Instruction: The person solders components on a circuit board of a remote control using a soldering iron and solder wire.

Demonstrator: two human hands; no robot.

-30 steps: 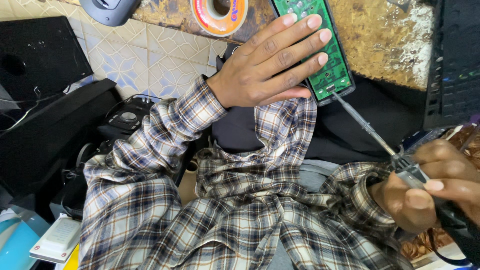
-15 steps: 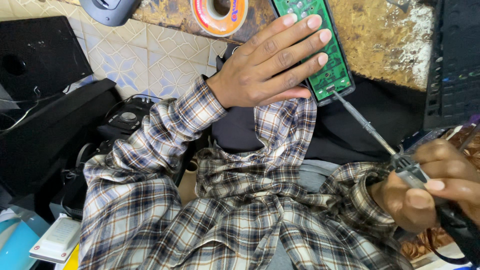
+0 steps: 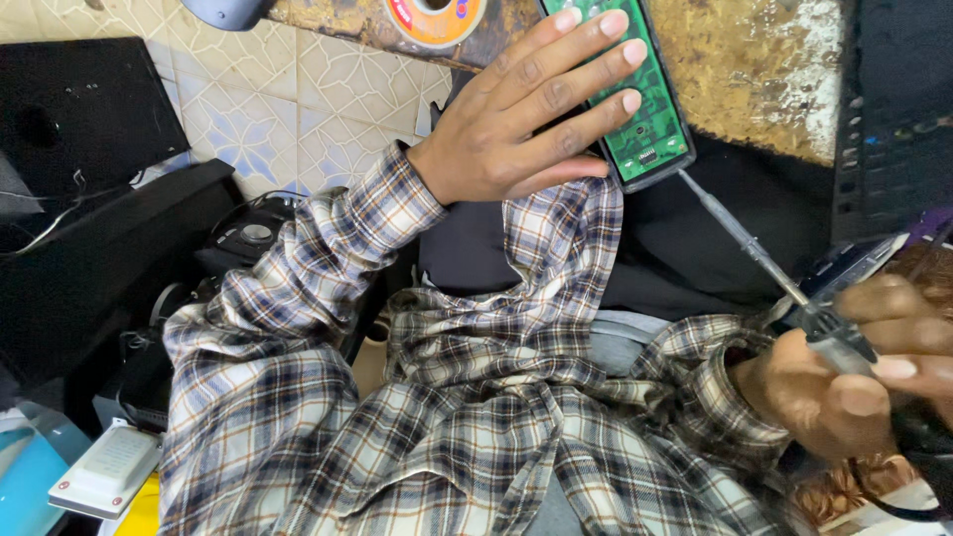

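Two hands share this job: my left hand [image 3: 516, 129] lies flat, fingers spread, pinning the green circuit board [image 3: 640, 119] at the near edge of the worn workbench [image 3: 764, 69]; my right hand [image 3: 854, 387] is clamped round the soldering iron [image 3: 764, 263], its tip touching the board's near corner. I judge a slip could bring the hot shaft against my fingers or plaid sleeve [image 3: 556, 258], since both lie close.
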